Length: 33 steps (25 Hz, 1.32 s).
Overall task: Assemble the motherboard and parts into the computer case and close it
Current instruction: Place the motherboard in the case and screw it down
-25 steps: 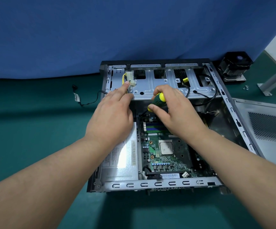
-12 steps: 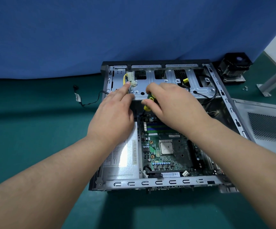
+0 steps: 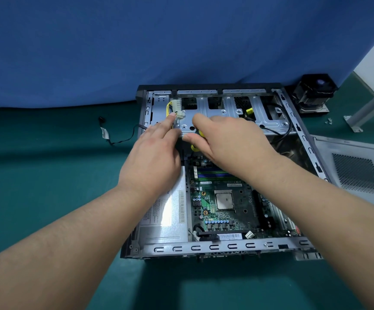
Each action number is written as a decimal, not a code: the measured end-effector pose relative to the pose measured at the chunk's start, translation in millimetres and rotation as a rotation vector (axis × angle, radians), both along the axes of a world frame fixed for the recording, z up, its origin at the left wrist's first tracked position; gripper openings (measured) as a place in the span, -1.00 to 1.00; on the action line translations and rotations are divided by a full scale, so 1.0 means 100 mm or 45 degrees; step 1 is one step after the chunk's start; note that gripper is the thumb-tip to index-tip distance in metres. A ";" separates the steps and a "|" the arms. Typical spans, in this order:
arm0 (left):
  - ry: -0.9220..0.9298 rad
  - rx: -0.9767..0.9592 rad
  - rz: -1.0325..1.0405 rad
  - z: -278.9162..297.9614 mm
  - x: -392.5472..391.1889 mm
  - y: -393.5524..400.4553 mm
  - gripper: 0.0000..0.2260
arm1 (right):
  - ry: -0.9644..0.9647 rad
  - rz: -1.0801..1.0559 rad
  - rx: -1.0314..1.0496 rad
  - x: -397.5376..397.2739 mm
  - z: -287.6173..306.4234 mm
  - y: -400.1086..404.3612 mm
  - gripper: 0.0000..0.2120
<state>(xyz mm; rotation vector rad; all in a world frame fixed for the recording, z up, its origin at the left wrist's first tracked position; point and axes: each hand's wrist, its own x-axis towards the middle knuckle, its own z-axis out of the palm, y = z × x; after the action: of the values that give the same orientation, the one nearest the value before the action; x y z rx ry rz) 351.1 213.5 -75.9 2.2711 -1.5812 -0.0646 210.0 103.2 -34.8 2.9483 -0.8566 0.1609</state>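
We see the right hand (image 3: 230,144) with fingers curled round a yellow-green screwdriver (image 3: 196,147), tip hidden beneath the palm near the motherboard's (image 3: 224,204) far edge. The left hand (image 3: 156,153) lies loose, fingers extended, index fingertip touching the white power connector (image 3: 180,113) on the drive cage (image 3: 215,117).

Risk, as we judge it: the tip is out of sight, so it could slip off a screw and gouge the board or the RAM slots (image 3: 215,173); a dropped screw would vanish under the cage.

Both forearms reach forward over the open computer case (image 3: 204,247), wrists roughly level and hands nearly touching. The side panel (image 3: 356,168) lies apart on the tabletop, the cooler (image 3: 313,92) beyond it.
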 end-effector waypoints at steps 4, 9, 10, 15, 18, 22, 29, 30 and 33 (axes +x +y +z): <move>-0.013 -0.005 -0.003 -0.01 -0.01 0.01 -0.65 | -0.071 0.118 0.214 -0.03 -0.01 -0.01 -0.71; -0.010 0.009 -0.005 -0.02 -0.01 0.01 -0.65 | 0.009 0.026 -0.082 -0.08 -0.01 0.01 -0.63; -0.016 0.014 -0.004 -0.02 -0.01 0.01 -0.64 | 0.008 -0.007 -0.115 -0.09 -0.03 0.00 -0.64; -0.024 0.024 -0.007 -0.01 0.00 0.00 -0.64 | -0.024 0.101 0.077 -0.12 -0.02 -0.05 -0.70; -0.015 0.032 -0.005 -0.02 0.00 -0.01 -0.64 | 0.011 0.026 -0.117 -0.11 -0.04 -0.06 -0.65; -0.015 0.039 -0.006 -0.02 0.00 -0.01 -0.64 | -0.039 0.032 -0.033 -0.07 -0.06 -0.06 -0.70; -0.033 0.062 -0.006 0.04 -0.02 0.02 -0.67 | 0.063 -0.002 -0.101 -0.06 0.00 -0.03 -0.63; -0.020 0.074 -0.022 0.07 -0.03 0.04 -0.67 | 0.079 -0.024 -0.075 -0.04 0.01 -0.02 -0.65; -0.042 0.139 -0.056 0.13 -0.12 0.19 -0.63 | 0.143 0.041 0.105 0.02 0.11 -0.01 -0.71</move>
<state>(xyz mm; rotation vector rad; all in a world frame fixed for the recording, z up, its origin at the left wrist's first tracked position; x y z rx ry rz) 338.6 232.7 -62.7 2.3304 -1.6826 -0.1284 211.6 102.2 -24.1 3.0144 -0.8202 -0.0396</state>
